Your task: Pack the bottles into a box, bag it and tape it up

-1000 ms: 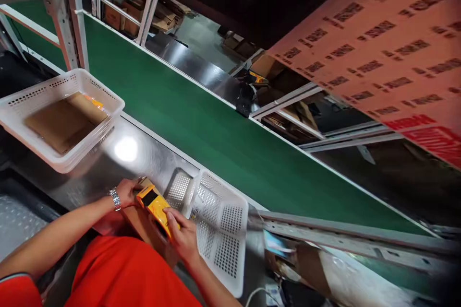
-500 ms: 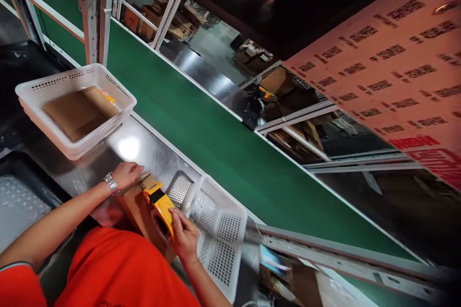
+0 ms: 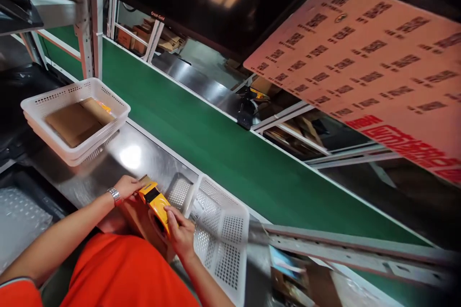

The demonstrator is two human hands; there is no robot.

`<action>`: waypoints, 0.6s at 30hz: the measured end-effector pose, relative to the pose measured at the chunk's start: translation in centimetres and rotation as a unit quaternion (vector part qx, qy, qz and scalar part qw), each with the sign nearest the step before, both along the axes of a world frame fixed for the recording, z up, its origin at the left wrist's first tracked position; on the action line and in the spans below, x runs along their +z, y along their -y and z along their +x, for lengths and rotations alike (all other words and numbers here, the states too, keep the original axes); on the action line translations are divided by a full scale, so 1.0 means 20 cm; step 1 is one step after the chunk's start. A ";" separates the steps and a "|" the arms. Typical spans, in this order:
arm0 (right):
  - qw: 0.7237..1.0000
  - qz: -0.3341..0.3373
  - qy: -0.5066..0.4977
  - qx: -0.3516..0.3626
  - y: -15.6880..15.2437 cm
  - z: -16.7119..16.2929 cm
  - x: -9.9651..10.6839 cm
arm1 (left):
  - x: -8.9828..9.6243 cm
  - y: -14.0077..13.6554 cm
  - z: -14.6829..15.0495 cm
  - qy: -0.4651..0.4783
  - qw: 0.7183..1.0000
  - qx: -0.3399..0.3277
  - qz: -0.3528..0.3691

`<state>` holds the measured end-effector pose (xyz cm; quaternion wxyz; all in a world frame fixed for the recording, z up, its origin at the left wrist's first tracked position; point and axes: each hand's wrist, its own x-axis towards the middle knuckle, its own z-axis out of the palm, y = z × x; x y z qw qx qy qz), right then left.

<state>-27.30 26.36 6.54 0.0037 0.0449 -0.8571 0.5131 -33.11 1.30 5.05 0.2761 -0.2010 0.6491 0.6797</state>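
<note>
A yellow tape dispenser [image 3: 157, 204] with a black band is in my right hand [image 3: 180, 232], fingers closed round its rear part. Its front end rests at the far edge of a brown cardboard box [image 3: 134, 215], which stands close against my body. My left hand [image 3: 127, 187], with a metal watch at the wrist, grips the box's far end beside the dispenser's tip. Those fingertips are partly hidden, and much of the box lies behind the arms and the dispenser.
White perforated baskets [image 3: 239, 244] stand to the right. Stacked white baskets [image 3: 75, 153] at the left hold a flat brown carton [image 3: 77, 122]. Beyond the steel table [image 3: 151, 153] runs a green conveyor belt [image 3: 201, 129]. A black screen [image 3: 201, 5] and a pink code board [image 3: 345, 62] hang overhead.
My left hand has come in to the box's far end, with its fingers now against it beside the dispenser. The right hand keeps its hold. The whole view has shifted with the head.
</note>
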 end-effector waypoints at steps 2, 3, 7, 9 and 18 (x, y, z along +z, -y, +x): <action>1.000 -0.001 0.007 0.002 0.01 -0.01 0.00 | -0.01 0.00 0.01 -0.016 0.999 0.007 -0.037; 1.000 -0.001 0.010 0.005 0.02 -0.01 0.01 | -0.01 -0.01 0.01 -0.029 0.998 0.012 -0.061; 0.998 -0.005 0.025 0.060 0.02 -0.03 0.09 | -0.02 -0.01 0.02 -0.093 0.985 0.030 -0.141; 0.993 -0.005 0.042 0.108 0.00 -0.03 0.15 | -0.02 0.03 0.01 -0.107 0.981 0.031 -0.157; 0.986 0.047 0.117 0.108 -0.11 0.00 0.29 | -0.14 0.64 -0.19 -0.099 0.956 0.122 -0.248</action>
